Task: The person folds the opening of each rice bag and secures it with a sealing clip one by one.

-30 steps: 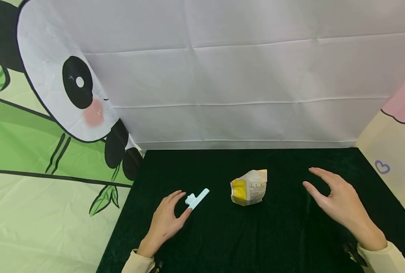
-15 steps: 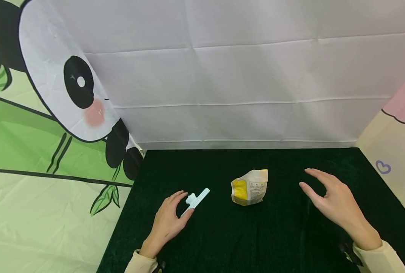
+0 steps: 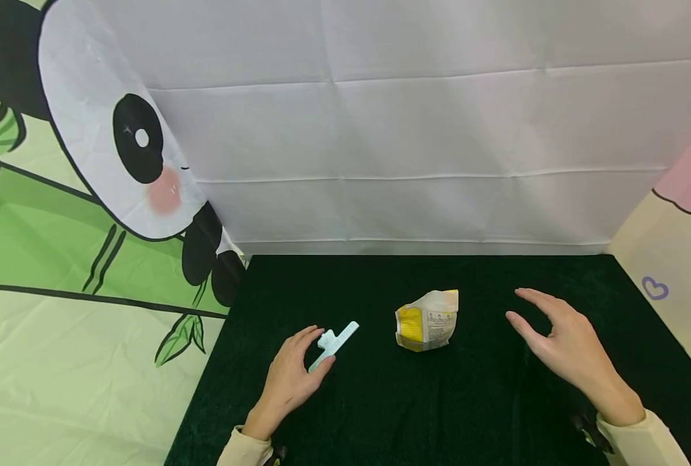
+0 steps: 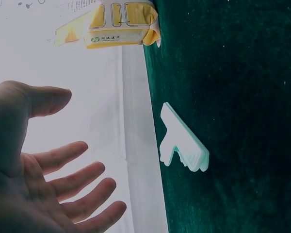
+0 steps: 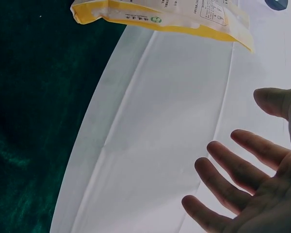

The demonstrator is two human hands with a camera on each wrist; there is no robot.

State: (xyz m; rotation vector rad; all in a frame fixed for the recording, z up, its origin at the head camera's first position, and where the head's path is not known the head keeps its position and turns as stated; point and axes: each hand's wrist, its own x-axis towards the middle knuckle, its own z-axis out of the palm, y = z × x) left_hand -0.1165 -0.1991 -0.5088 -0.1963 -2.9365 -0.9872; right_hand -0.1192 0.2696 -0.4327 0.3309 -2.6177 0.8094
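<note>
A pale blue bag clip (image 3: 341,338) lies slantwise on the dark green cloth. My left hand (image 3: 290,374) hovers just left of it, thumb and fingers spread on either side of its near end in the head view. In the left wrist view a gap shows between the fingers and the clip (image 4: 182,138). Right of the clip stands a crumpled white and yellow packet (image 3: 427,320) with printed text. Off to the packet's right is my right hand (image 3: 572,346), fingers spread and holding nothing. The right wrist view shows the packet (image 5: 169,14) apart from the fingers.
Dark green cloth (image 3: 415,414) covers the table. Behind it hangs a white sheet (image 3: 404,213). On the left is a cloth printed with a panda (image 3: 112,188), and on the right a cream and pink one (image 3: 671,259).
My right hand has drifted left, closer to the packet. My left hand has edged slightly right, its thumb passing along the clip. Clip and packet stay where they were.
</note>
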